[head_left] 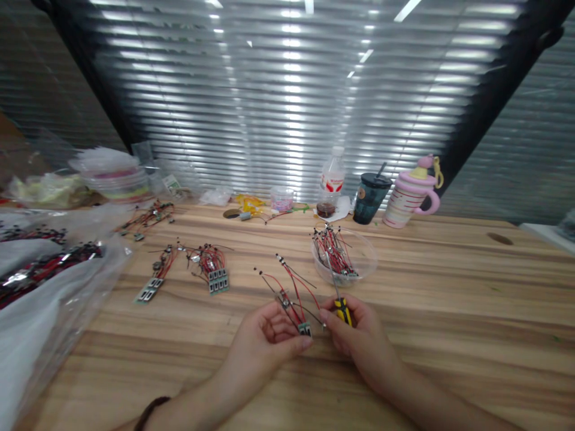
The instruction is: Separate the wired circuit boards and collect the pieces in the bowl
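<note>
Between the thumb and fingers of my left hand (274, 335) is a small green circuit board (304, 329) with red and black wires fanning out from it. My right hand (359, 332) grips a screwdriver with a yellow and black handle (343, 311), its thin metal shaft pointing away from me. The thumb and finger of that hand also meet at the end of one of the wires. Just beyond the screwdriver, a clear round tub (366, 258) holds a tangle of wired boards (335, 251). Two groups of boards, one larger (218, 280) and one smaller (150, 288), lie to the left.
Plastic bags of wired parts (54, 263) cover the left side. Along the back stand stacked plastic lids (114, 176), a drink bottle (331, 185), a dark tumbler (371, 197) and a pink mug (408, 200). A small motor-like cylinder (245, 216) lies near yellow wrapping (250, 204).
</note>
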### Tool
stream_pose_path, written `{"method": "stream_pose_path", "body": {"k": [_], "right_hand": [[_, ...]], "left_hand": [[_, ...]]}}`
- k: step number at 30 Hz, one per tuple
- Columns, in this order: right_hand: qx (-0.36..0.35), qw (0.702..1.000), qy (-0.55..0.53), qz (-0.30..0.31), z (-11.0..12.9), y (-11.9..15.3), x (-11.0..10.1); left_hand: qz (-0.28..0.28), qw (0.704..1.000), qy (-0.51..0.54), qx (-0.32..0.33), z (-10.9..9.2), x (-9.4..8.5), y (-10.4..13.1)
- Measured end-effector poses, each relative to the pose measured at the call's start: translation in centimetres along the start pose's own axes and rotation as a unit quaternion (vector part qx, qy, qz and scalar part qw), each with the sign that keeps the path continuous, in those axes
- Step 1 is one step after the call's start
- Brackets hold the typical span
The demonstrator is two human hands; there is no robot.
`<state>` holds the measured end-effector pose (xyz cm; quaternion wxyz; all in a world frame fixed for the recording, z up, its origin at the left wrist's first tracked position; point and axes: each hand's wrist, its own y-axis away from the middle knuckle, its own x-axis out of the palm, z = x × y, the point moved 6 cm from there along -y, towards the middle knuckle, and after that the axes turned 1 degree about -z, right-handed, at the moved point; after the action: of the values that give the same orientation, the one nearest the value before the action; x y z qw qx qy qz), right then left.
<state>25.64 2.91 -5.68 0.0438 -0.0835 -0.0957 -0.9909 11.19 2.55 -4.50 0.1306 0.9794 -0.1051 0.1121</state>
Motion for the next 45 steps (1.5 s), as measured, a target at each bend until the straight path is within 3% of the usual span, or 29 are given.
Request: {"method": "stream_pose_path", "body": {"k": [7,16,20,26,33,40,45], "right_hand": [[-0.031,0.996,0.078,-0.008,-0.3,0.0,-0.6],[-0.035,0.995,0.094,-0.015,0.5,0.2,-0.1],[-0.034,0.995,0.088,-0.011,0.4,0.1,-0.1],[-0.035,0.996,0.083,-0.011,0.0,-0.1,-0.3],[-0.059,0.992,0.112,-0.025,0.3,0.1,-0.4],[-0.097,0.981,0.166,-0.016,1.2,0.4,0.0],[-0.089,0.983,0.163,-0.001,1.1,0.3,0.3]], "left_hand": [[-0.025,1.0,-0.002,0.0,-0.3,-0.3,0.1],[0.02,0.997,-0.017,0.079,-0.5,0.2,0.1],[0.024,0.996,-0.026,0.077,-0.4,0.4,0.0],[-0.015,0.996,-0.022,0.09,-0.6,-0.4,-0.1],[0.059,0.992,-0.083,0.073,-0.1,0.6,0.3],[-0.005,0.996,-0.054,0.077,-0.6,0.0,0.0],[-0.011,0.996,-0.055,0.076,-0.5,-0.4,-0.2]]}}
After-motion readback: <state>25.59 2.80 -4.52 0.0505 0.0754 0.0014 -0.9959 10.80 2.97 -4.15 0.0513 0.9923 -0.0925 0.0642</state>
